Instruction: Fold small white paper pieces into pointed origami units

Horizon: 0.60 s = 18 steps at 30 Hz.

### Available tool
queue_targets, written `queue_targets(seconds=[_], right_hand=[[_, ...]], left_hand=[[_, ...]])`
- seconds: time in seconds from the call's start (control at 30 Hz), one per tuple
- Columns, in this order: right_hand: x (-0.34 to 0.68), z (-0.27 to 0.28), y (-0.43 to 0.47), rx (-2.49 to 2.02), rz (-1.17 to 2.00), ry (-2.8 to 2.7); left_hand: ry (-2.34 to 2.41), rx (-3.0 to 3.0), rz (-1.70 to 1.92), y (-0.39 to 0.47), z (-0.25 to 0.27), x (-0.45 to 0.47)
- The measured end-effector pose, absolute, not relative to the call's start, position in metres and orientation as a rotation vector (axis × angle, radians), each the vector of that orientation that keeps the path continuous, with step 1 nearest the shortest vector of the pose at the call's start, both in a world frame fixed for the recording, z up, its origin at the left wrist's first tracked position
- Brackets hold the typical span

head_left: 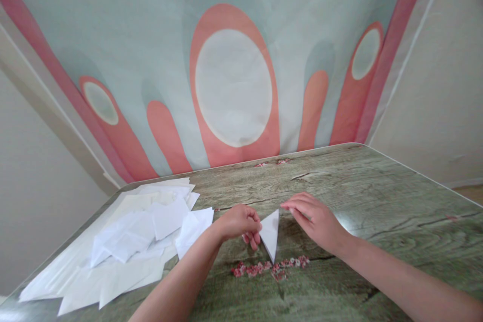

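A small white sheet of paper folded into a triangle [270, 234] stands on edge or tilts over the table, one point down near the printed flowers. My left hand [241, 224] is closed on its left corner, with thumb and fingers curled together. At the upper right corner is my right hand [315, 221], its fingertips drawn together in a pinch at the paper's tip. The exact contact there is small and hard to see. Both forearms reach in from the bottom of the view.
A spread pile of white paper sheets [81, 269] covers the table's left side, with several smaller folded papers [171, 216] on top. The wood-patterned table [377, 191] bears printed pink flowers [252, 268]. Its far edge meets a wall with a pink and grey-green backdrop [158, 25].
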State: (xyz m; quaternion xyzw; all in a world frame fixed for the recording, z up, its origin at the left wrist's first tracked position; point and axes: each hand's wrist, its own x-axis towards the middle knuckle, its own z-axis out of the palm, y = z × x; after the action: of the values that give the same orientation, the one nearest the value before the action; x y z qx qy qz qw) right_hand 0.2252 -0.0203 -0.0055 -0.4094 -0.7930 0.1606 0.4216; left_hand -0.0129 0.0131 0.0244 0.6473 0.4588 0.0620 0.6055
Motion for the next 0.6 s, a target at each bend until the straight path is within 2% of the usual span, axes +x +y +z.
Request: queue_targets(seconds=[0.13,0.3,0.6], right_hand=[[0.215,-0.006,-0.03,-0.822,0.2,-2.386],[0.212,-0.01,-0.036,-0.841,0.168,-2.576],[0.214,-0.013,-0.035,-0.884,0.172,-2.607]], left_hand=[[1.067,1.545,-0.019,0.035,0.022,-0.01],[1.102,1.683,-0.096,0.047,0.018,0.005],[1.262,2.114,0.221,0.027,0.016,0.007]])
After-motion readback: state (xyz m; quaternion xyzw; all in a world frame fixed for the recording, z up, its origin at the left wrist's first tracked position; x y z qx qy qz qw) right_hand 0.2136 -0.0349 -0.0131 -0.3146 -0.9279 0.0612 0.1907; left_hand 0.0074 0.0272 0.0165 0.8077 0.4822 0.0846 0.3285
